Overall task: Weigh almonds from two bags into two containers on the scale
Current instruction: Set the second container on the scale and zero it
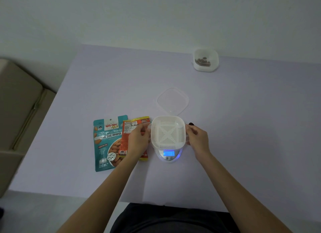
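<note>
At the centre of the frame, a white slotted container (pixel 167 132) sits on a small scale (pixel 168 154) whose blue display is lit, the digits too small to read; the left hand (pixel 139 139) grips the container's left rim with fingers curled onto it, and the right hand (pixel 197 139) grips the right rim the same way, so both hands are clamped on the container; it holds no almonds. Just left of the scale, partly under the left hand, lies an orange bag (pixel 129 137), overlapping a teal bag (pixel 106 144) labelled roasted almonds further left; both lie flat on the pale lilac table (pixel 243 128). Directly above the container in the frame a clear lid (pixel 172 100) lies flat; in the upper right, well apart, a second container (pixel 205 60) holds a few brown almonds (pixel 202 61).
</note>
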